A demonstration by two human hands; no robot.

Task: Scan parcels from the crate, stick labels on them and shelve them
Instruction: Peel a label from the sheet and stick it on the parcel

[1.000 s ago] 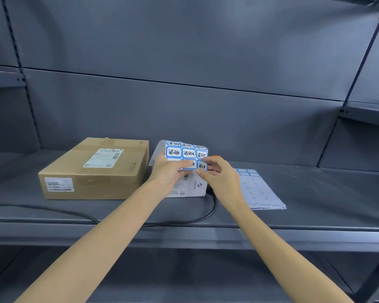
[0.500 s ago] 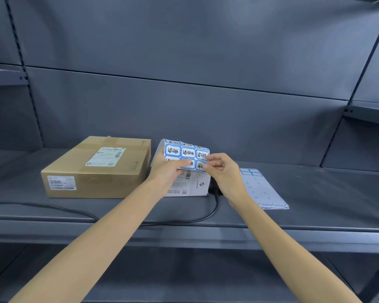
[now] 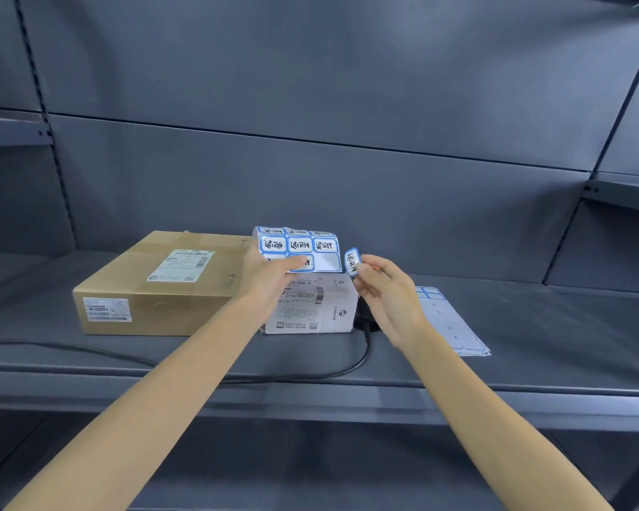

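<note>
Blue-bordered labels, brown and white parcels, grey shelf

I see white, blue-edged, black-inked stickers on the label sheet above my left hand; brown box left of it, white parcel beneath, grey shelf.

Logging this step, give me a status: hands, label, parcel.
Left hand holds blue-bordered label sheet. Right hand pinches one peeled blue label. Small white parcel below on grey shelf, nothing blocking.

The grey shelf bears a brown carton, white parcel, black cable and spent label sheet.
</note>
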